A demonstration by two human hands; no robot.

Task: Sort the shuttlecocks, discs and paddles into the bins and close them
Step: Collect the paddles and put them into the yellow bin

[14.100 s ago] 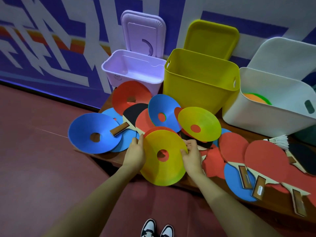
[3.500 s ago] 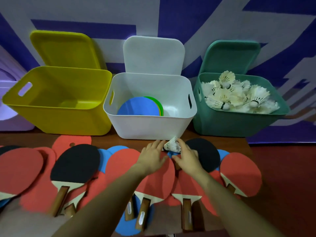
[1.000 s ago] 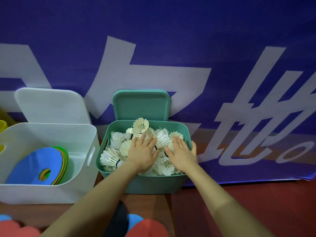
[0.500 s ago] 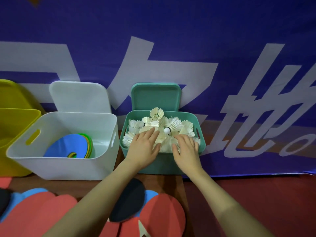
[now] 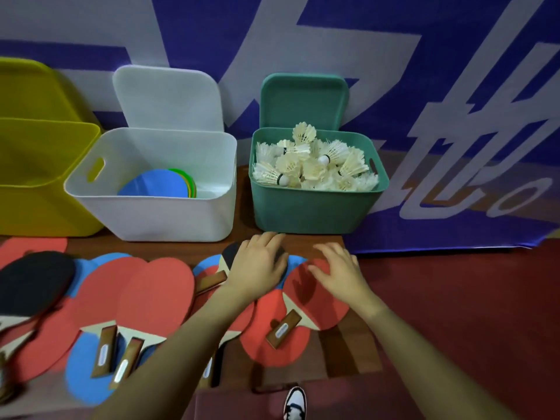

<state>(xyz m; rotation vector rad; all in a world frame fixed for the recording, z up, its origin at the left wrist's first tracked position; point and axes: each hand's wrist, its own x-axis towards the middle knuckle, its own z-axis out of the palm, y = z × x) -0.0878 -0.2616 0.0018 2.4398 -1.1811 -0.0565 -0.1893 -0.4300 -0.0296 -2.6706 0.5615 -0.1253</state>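
A green bin [image 5: 315, 212] heaped with white shuttlecocks [image 5: 312, 165] stands at the back right, its lid [image 5: 304, 100] propped upright behind it. Left of it, a white bin [image 5: 169, 216] holds a blue disc [image 5: 157, 184] on top of other discs; its lid [image 5: 168, 97] leans on the wall. A yellow bin [image 5: 39, 177] stands at the far left. Red and black paddles [image 5: 151, 286] overlap along the bench. My left hand [image 5: 257, 265] lies with relaxed fingers over a black paddle [image 5: 231, 253]. My right hand [image 5: 336, 272] hovers with spread fingers over a red paddle [image 5: 321, 301].
A blue and white banner [image 5: 424, 86] hangs behind the bins. The wooden bench [image 5: 348, 359] ends just right of the green bin, with red floor [image 5: 469, 313] beyond. My shoe [image 5: 295, 404] shows below the bench edge. Blue discs [image 5: 81, 362] lie under some paddles.
Both hands have come out of the green bin's shuttlecocks and dropped toward me, onto the paddles in front of the bin. The view has tilted down.
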